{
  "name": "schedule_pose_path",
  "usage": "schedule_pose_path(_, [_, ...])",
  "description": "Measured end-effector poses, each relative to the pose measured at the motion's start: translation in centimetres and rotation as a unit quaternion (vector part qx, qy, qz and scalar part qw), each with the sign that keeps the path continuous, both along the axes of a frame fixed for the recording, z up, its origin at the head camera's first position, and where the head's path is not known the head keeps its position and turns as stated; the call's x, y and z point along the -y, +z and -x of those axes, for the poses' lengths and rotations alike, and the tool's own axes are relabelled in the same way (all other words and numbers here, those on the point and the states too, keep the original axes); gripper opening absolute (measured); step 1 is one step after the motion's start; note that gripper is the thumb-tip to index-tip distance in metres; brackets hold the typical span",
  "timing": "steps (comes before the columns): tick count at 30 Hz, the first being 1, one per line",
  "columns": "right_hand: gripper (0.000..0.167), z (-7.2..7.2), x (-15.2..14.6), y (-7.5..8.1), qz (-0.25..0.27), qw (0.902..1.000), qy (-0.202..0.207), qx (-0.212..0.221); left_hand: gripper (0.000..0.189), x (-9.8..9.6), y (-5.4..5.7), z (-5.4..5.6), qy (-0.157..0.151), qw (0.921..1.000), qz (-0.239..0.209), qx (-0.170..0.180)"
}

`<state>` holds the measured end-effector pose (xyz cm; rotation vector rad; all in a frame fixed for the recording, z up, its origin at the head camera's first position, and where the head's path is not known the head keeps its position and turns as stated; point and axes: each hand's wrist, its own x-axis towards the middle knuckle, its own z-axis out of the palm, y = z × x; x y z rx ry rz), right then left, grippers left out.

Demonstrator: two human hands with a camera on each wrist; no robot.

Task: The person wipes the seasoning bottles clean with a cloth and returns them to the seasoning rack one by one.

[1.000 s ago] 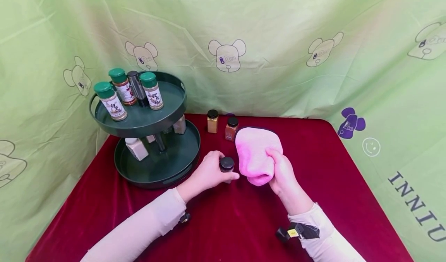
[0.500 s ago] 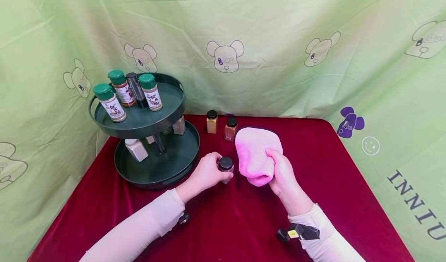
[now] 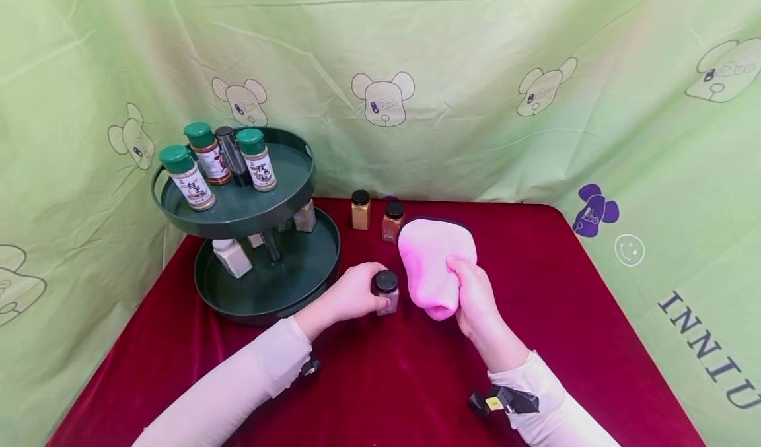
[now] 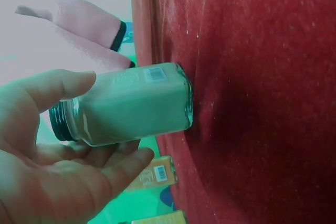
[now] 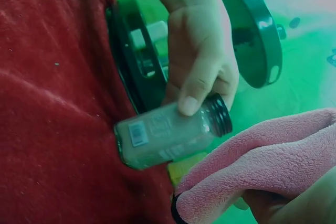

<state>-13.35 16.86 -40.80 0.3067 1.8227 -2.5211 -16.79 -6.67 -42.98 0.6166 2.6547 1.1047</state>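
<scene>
In the head view my left hand [image 3: 355,293] holds a square glass spice jar [image 3: 388,296] with a black lid, beside the lower tier of the rack. The left wrist view shows the thumb on one side of this jar [image 4: 136,106] and the fingers on the other, with its base at the red cloth. My right hand [image 3: 475,298] grips a folded pink cloth [image 3: 436,259] with a dark edge, just right of the jar. Seen from the right wrist, the pink cloth [image 5: 262,161] hangs close to the jar [image 5: 163,135] but apart from it.
A two-tier dark green rack [image 3: 267,302] stands at the left. Several bottles, some with green caps [image 3: 193,186], lean on its top tier; a white bottle [image 3: 233,259] tilts below. Behind my hands stand a yellow spice jar [image 3: 360,212] and an orange-red one [image 3: 392,224].
My left thumb has drawn back across the jar, baring more of its front. The right hand and pink cloth have shifted slightly left. The head view has tilted a little.
</scene>
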Motion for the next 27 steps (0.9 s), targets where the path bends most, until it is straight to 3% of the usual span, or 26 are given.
schedule_pose_path(7, [0.013, -0.6, 1.2, -0.8, -0.001, 1.0, 0.007, 0.006, 0.036, -0.6, -0.3, -0.4, 0.04, 0.9989, -0.007, 0.024])
schedule_pose_path(11, [0.02, -1.2, 2.6, -1.7, -0.02, 0.9996, 0.018, 0.008, 0.03, -0.8, -0.5, -0.5, 0.027, 0.9996, 0.01, -0.003])
schedule_pose_path(14, [0.024, -1.4, 3.5, -2.7, -0.063, 0.9977, 0.024, 0.008, 0.027, -0.8, -0.6, -0.3, 0.022, 0.9993, 0.009, -0.027])
schedule_pose_path(19, [0.023, -1.0, 4.1, -4.0, -0.114, 0.9922, 0.036, 0.035, 0.023, -0.7, -0.5, -0.3, 0.03, 0.9989, -0.007, -0.034])
schedule_pose_path(22, [0.021, -0.7, 4.1, -3.3, -0.083, 0.9952, 0.03, 0.042, 0.023, -0.7, -0.6, -0.4, 0.037, 0.9987, -0.007, -0.034])
schedule_pose_path(27, [0.02, -0.6, 3.7, -0.6, -0.003, 0.9995, 0.013, 0.029, 0.028, -0.6, -0.7, -0.5, 0.043, 0.9987, -0.016, -0.022])
